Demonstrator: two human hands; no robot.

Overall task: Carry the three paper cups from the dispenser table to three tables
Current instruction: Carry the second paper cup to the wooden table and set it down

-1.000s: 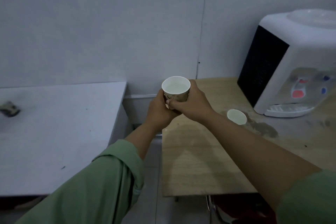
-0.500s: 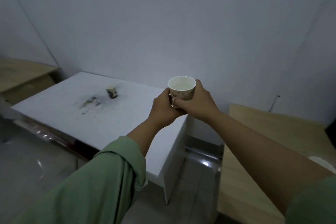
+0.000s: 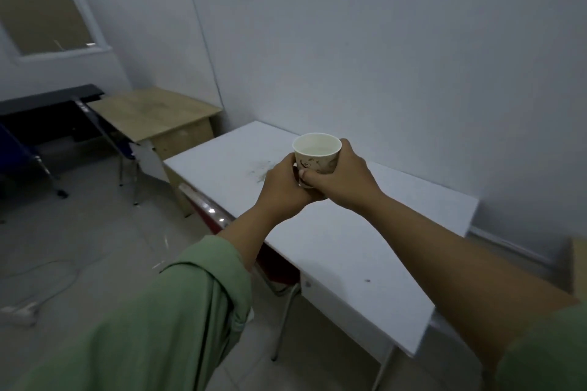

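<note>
Both hands are gripping one paper cup (image 3: pixel 316 154), raised in the air above the white worktop (image 3: pixel 349 251). The left hand (image 3: pixel 282 187) is wrapping the cup's lower left side and base, fingers closed on it; the right hand (image 3: pixel 341 179) is curling around its right side, thumb pressing the printed wall. The cup is standing upright and is holding a pale liquid a little below the rim. Green sleeves (image 3: pixel 178 311) are covering the upper arms. Grey smudges (image 3: pixel 260 170) are showing on the worktop just left of the hands. Farther left, a wooden desk (image 3: pixel 152 113) is standing against the wall, with a dark table (image 3: pixel 47 98) beyond it.
</note>
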